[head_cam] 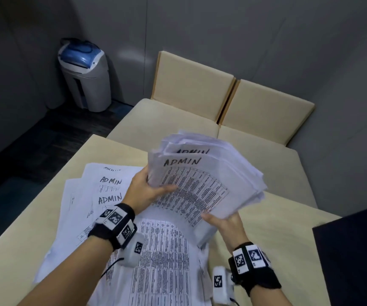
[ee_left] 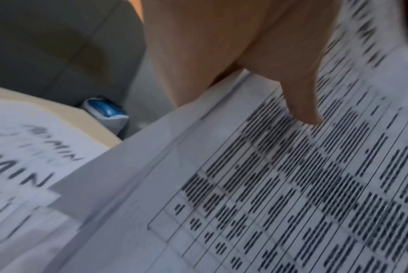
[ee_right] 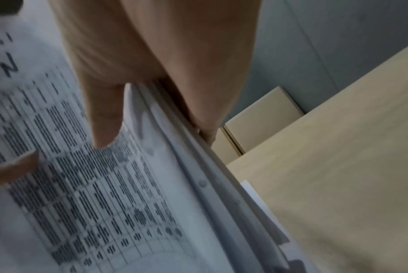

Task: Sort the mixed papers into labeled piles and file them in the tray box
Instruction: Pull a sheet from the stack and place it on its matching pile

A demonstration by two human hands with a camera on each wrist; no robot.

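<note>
A thick stack of printed sheets (head_cam: 204,184), its top page hand-marked "ADMIN", is held up above the beige table (head_cam: 277,228). My left hand (head_cam: 147,191) grips the stack's left edge, thumb (ee_left: 301,103) on the top page. My right hand (head_cam: 222,221) grips the near right corner, thumb (ee_right: 105,118) on top and fingers beneath the stack (ee_right: 175,166). More "ADMIN" sheets (head_cam: 109,184) lie fanned on the table to the left. Another printed page (head_cam: 162,261) lies under my wrists.
Two beige bench seats (head_cam: 178,120) with upright backs stand beyond the table against the grey wall. A grey and blue bin (head_cam: 85,74) stands in the far left corner. A dark flat object (head_cam: 355,250) lies at the table's right edge.
</note>
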